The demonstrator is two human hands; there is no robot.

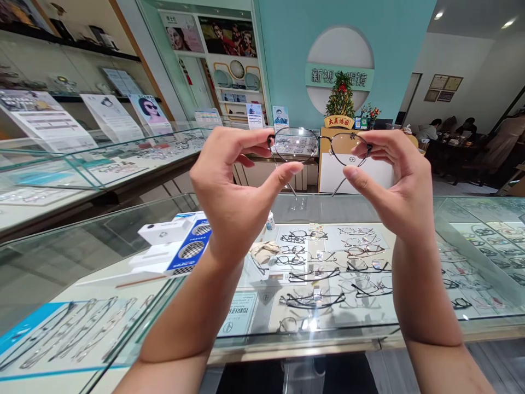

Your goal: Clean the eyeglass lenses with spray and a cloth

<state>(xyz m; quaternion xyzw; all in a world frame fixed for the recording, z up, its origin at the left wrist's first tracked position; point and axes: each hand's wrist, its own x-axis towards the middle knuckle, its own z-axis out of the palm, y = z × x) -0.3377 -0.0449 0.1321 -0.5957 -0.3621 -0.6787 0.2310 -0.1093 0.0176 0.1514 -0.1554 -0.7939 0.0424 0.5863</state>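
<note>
A pair of eyeglasses (318,143) with thin dark rims and round lenses is held up in the air over the glass display case. My left hand (233,180) pinches the frame at its left end, thumb below the left lens. At the other end, my right hand (396,175) grips the right hinge area, with the thumb close under the right lens. Both temples hang below the lenses, pointing down and inward. Some fingertips show through or behind the frame.
Below my arms, the glass display case (262,339) holds several rows of eyeglasses (315,300). White boxes (166,231) and a blue-and-white carton (192,246) sit on its left part, near a folded cloth (264,251). Behind stands a counter with a potted plant (340,98). People sit far right.
</note>
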